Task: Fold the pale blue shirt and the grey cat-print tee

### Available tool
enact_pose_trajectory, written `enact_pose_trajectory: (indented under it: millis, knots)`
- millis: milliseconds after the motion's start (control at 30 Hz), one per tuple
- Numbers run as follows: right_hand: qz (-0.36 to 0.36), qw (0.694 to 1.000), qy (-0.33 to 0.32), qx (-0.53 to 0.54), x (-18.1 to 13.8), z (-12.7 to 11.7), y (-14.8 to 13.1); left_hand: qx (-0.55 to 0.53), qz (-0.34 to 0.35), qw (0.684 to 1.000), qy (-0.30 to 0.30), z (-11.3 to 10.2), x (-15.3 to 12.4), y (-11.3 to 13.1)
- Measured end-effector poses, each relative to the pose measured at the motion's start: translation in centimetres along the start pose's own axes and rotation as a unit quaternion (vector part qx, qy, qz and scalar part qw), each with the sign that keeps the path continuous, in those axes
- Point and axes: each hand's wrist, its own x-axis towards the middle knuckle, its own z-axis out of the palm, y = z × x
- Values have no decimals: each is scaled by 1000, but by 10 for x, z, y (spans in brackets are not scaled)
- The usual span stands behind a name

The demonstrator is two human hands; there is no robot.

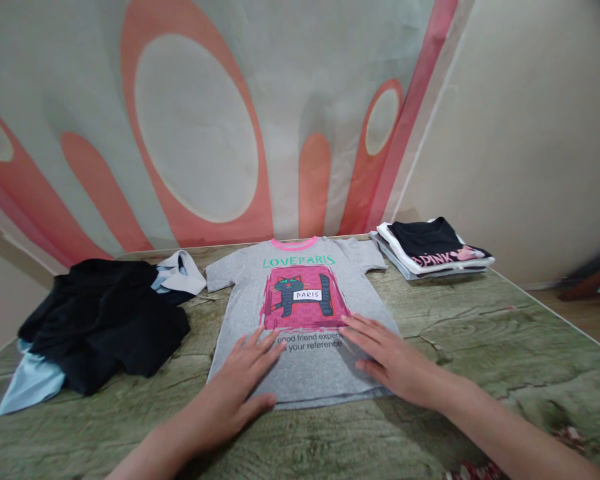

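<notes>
A grey T-shirt (303, 313) with a pink collar, a pink cat print and the words LOVE PARIS lies flat, front up, in the middle of the table. My left hand (243, 380) rests flat on its lower left part, fingers stretched out. On the lower right part my right hand (385, 357) lies flat too, fingers spread and pointing toward the print. Neither hand holds anything.
A heap of black and light blue clothes (100, 320) lies at the left. A stack of folded shirts (433, 250), black on top, sits at the back right. The table (505, 347) has a green wood-grain cover. A patterned sheet hangs behind.
</notes>
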Motion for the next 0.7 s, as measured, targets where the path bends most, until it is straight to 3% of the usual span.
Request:
enact_pose_trajectory:
  millis: [100,300,400,467,500,600,700]
  knots:
    - [-5,996,-82,-28,0,8,-4,36,18,997,-68,2,-2,1]
    - [-42,987,-147,57,-6,-17,-12,-54,39,988,-137,-26,-12,-12]
    - [-35,984,-89,147,-5,-19,-14,-90,-12,995,-30,-24,-10,-16]
    - [-36,987,-24,158,-3,-13,-15,-62,-35,996,57,-14,-6,-14]
    - [-44,988,-3,145,-1,-10,-15,-38,-29,997,68,-9,-4,-12]
    - [-59,993,-3,106,3,-6,-17,14,19,1000,-10,-5,-2,-3]
    - [-45,989,-53,128,1,-15,-21,19,51,995,-86,-19,-6,3]
